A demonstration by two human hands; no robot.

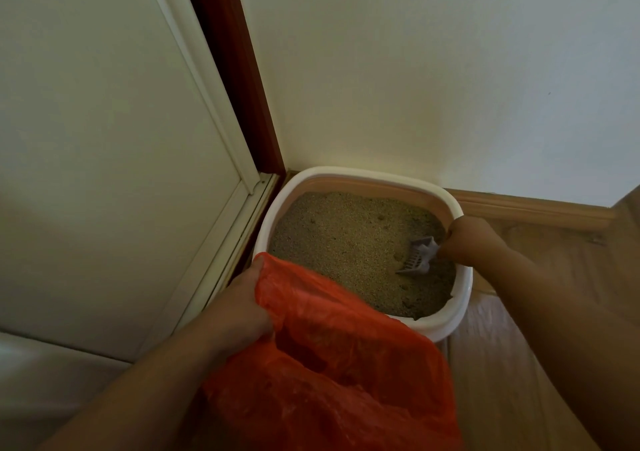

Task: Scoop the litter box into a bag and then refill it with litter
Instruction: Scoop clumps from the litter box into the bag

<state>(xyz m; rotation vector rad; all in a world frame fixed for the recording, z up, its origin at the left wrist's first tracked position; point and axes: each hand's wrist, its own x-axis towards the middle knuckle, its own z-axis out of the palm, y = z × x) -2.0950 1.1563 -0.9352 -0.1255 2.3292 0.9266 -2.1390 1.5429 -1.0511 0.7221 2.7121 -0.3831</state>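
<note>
Both hands were busy: left hand (242, 307) gripped the orange bag (332, 364) at the litter box's (460, 298) near rim; right fingers (465, 239) held the scoop (417, 256) in the litter (346, 236) by the right rim. Risk: bag mouth sagging, spilling clumps onto the floor (502, 364).

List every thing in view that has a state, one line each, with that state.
Litter box: on the floor in the corner, uncovered, holding litter.
Litter: spread across the box, surface pitted.
Scoop: tip down in the litter near the right rim.
Orange bag: mouth held up over the box's near edge.
Left hand: grips the bag's edge.
Right hand: grips the scoop's handle.
</note>
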